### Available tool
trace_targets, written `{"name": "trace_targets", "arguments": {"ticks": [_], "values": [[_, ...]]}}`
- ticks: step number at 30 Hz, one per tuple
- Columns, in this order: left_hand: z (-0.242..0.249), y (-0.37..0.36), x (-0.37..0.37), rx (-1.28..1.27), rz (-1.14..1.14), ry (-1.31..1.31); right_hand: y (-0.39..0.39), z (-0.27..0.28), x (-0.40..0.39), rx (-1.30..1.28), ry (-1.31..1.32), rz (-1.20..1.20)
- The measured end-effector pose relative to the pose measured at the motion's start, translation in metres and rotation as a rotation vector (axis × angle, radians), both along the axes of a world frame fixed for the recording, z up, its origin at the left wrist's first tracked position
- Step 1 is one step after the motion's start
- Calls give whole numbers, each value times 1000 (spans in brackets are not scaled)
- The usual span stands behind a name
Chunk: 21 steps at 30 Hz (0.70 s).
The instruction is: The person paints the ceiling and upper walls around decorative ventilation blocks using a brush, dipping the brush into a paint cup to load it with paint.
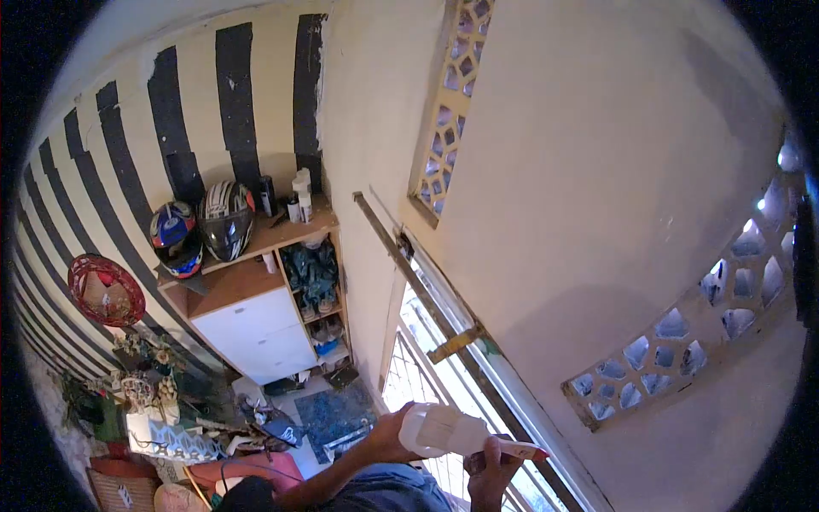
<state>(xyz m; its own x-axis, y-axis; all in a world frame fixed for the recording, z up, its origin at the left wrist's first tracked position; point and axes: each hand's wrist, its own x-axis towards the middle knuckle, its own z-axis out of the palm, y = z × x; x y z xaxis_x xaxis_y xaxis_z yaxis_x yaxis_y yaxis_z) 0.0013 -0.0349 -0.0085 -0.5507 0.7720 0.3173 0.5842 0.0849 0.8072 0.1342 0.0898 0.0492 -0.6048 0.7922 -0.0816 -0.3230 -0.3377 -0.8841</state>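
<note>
A whitish, translucent spray bottle (452, 429) lies tilted sideways across both my hands, low in the view. My left hand (394, 437) is closed around its bottom end, with part of the fingers hidden behind the bottle. At the neck, under the white spray head, my right hand (490, 474) is wrapped with its fingers bent. The head's red tip points to the right. Behind the bottle stands a bright doorway with a barred metal gate (414, 371).
Two helmets (227, 222) and several bottles stand on a wooden cabinet (256, 290) with white drawers and open shoe shelves. A wooden bar (418, 282) runs along the door top. A red basket (107, 290) hangs on the striped wall. A dark mat (337, 418) lies below.
</note>
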Motion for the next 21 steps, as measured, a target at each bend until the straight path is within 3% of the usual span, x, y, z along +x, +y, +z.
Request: {"name": "trace_targets", "arguments": {"ticks": [4, 8, 10, 18, 21], "values": [[19, 7, 2, -193, -15, -49, 4, 2, 18, 82, -40, -9], [30, 20, 9, 0, -66, -62, 9, -1, 37, -103, -3, -262], [43, 25, 17, 28, -99, -254, 13, -1, 55, -133, -17, -235], [46, 48, 48, 25, -283, -264, 12, -1, 95, -139, 103, -379], [42, 54, 56, 28, -352, -193, 10, -6, 105, -31, 104, -402]]}}
